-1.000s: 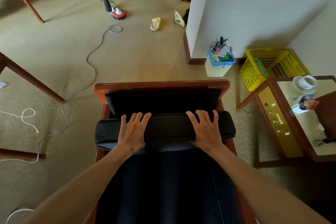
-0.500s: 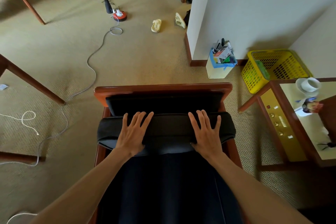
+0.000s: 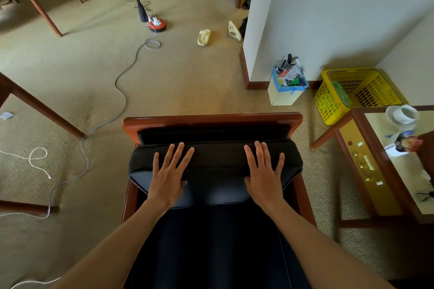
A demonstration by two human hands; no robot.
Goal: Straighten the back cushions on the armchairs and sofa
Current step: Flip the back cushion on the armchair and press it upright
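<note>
A dark back cushion [image 3: 216, 166] lies across the top of an armchair with a red-brown wooden frame [image 3: 211, 118], just in front of its padded backrest. My left hand [image 3: 169, 176] rests flat on the cushion's left half, fingers spread. My right hand [image 3: 264, 175] lies flat on the right half, fingers spread too. Neither hand grips anything. The dark seat cushion [image 3: 218, 248] runs below, between my forearms.
A side table [image 3: 375, 171] with a cup and saucer [image 3: 402, 115] stands right of the chair. Behind are a yellow basket [image 3: 357, 91], a full paper bin [image 3: 285, 87] and a wall corner. Cables [image 3: 122, 91], slippers [image 3: 204, 36] and wooden furniture legs [image 3: 42, 112] sit on the carpet at left.
Both hands have slid slightly back toward me and flattened on the cushion, fingers spreading wider. The cushion has settled a little lower in front of the backrest.
</note>
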